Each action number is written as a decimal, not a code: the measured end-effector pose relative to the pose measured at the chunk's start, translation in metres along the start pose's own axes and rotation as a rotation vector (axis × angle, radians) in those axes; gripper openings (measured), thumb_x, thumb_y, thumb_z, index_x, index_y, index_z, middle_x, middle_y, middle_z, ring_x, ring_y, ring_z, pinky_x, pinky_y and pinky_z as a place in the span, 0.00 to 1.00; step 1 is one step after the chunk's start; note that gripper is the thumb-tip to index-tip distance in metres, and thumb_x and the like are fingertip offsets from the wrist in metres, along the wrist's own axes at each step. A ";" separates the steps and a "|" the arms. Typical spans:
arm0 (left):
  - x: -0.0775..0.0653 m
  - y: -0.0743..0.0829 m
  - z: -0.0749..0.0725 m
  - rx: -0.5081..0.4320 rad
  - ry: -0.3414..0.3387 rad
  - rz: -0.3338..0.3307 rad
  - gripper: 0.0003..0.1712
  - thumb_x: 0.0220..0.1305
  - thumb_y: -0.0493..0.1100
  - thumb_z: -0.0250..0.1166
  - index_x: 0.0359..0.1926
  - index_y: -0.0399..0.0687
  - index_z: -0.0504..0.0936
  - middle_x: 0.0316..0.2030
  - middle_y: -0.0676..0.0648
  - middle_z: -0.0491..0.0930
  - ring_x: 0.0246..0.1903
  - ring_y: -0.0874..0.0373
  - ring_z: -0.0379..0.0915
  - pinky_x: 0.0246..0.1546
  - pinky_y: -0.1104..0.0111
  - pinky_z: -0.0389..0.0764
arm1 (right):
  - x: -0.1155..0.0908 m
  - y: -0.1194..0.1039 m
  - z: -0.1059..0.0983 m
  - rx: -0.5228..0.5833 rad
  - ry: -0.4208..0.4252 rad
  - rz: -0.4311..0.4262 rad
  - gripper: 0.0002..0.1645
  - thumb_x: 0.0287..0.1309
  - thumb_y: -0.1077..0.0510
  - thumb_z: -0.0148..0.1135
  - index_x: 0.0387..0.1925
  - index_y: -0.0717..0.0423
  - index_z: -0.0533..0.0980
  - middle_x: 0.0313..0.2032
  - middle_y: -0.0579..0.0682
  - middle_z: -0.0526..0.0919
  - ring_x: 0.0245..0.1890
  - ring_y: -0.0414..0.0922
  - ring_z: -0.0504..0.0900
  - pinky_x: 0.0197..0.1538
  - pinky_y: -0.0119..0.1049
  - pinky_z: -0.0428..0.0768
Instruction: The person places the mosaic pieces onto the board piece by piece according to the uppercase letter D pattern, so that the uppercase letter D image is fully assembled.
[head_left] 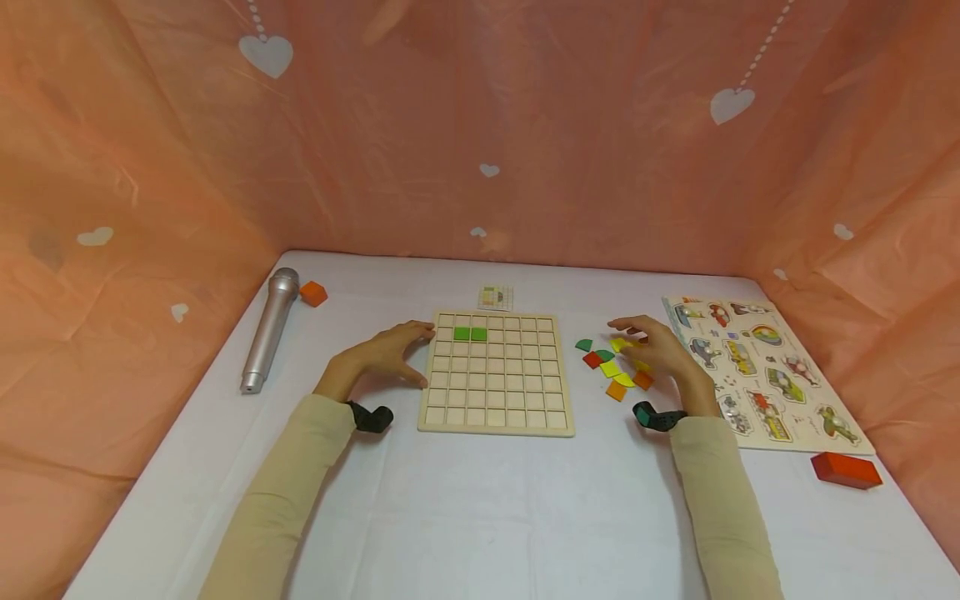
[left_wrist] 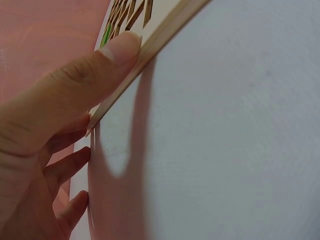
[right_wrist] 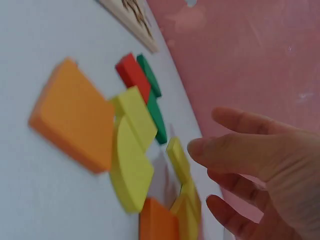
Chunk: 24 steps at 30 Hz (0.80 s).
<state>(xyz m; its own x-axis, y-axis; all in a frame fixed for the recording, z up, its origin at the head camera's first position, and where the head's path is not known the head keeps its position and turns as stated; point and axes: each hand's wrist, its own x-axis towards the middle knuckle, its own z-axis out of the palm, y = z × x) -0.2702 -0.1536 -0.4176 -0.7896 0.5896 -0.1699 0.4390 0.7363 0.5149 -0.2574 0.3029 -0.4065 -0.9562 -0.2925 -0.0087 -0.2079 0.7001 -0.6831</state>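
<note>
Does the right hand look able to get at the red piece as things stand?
Probably yes: the right hand is empty and near, and nothing covers the red piece, though green pieces lie close beside it.

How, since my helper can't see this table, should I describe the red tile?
Find the gridded wooden board on the white table. Small pieces lie scattered to its right. Among the green, yellow and orange ones, only the tile is red.

The white bench [head_left: 465, 517] bears a beige wooden grid board [head_left: 497, 382], flat multicoloured pieces [head_left: 609, 369] and a silver cylindrical microphone [head_left: 270, 332].
</note>
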 end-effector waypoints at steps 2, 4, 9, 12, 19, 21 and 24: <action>0.000 0.000 0.000 0.003 0.000 -0.004 0.51 0.44 0.52 0.75 0.67 0.40 0.62 0.70 0.42 0.53 0.70 0.44 0.43 0.68 0.49 0.49 | 0.001 0.005 -0.001 -0.002 -0.015 0.031 0.24 0.57 0.69 0.56 0.58 0.61 0.71 0.58 0.62 0.69 0.56 0.60 0.66 0.60 0.58 0.66; 0.000 0.000 0.001 0.004 0.000 -0.010 0.51 0.44 0.52 0.75 0.67 0.40 0.62 0.70 0.42 0.53 0.70 0.44 0.43 0.67 0.49 0.49 | 0.002 0.009 0.000 -0.017 -0.028 0.039 0.23 0.58 0.68 0.57 0.56 0.61 0.72 0.57 0.62 0.70 0.55 0.60 0.67 0.59 0.57 0.66; 0.000 0.000 0.001 -0.009 -0.003 -0.033 0.52 0.44 0.52 0.75 0.68 0.43 0.61 0.70 0.43 0.52 0.70 0.45 0.42 0.68 0.49 0.49 | 0.005 0.019 0.003 -0.044 -0.027 0.007 0.19 0.59 0.67 0.57 0.53 0.63 0.75 0.54 0.62 0.73 0.54 0.58 0.67 0.59 0.55 0.66; 0.000 0.001 0.001 -0.015 -0.003 -0.044 0.52 0.45 0.52 0.75 0.68 0.44 0.60 0.71 0.44 0.52 0.70 0.45 0.42 0.68 0.49 0.49 | 0.006 0.023 0.005 -0.020 -0.010 0.019 0.17 0.60 0.65 0.58 0.51 0.63 0.76 0.53 0.61 0.73 0.54 0.57 0.67 0.60 0.54 0.65; -0.002 0.002 0.002 -0.025 0.000 -0.052 0.53 0.45 0.51 0.75 0.69 0.46 0.58 0.70 0.43 0.52 0.70 0.45 0.43 0.68 0.49 0.50 | 0.009 0.020 0.010 -0.016 0.063 0.046 0.19 0.59 0.58 0.62 0.50 0.62 0.77 0.50 0.61 0.75 0.48 0.55 0.71 0.54 0.48 0.71; -0.002 0.002 0.002 -0.020 0.000 -0.051 0.53 0.45 0.51 0.75 0.70 0.46 0.57 0.70 0.42 0.51 0.70 0.45 0.43 0.68 0.50 0.50 | 0.011 0.016 0.013 -0.005 0.095 0.047 0.20 0.58 0.56 0.63 0.50 0.61 0.77 0.50 0.60 0.76 0.47 0.55 0.73 0.53 0.48 0.73; -0.002 0.002 0.002 -0.016 0.002 -0.046 0.54 0.45 0.51 0.74 0.70 0.45 0.56 0.70 0.42 0.51 0.70 0.45 0.43 0.68 0.50 0.50 | 0.017 0.006 0.020 0.018 0.136 0.010 0.21 0.56 0.54 0.64 0.50 0.61 0.78 0.49 0.59 0.77 0.47 0.55 0.74 0.53 0.50 0.74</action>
<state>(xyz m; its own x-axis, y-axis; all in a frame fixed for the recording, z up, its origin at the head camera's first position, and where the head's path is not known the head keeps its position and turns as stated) -0.2667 -0.1524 -0.4174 -0.8098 0.5543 -0.1921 0.3949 0.7573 0.5201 -0.2707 0.2891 -0.4249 -0.9775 -0.1939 0.0828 -0.1959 0.6906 -0.6962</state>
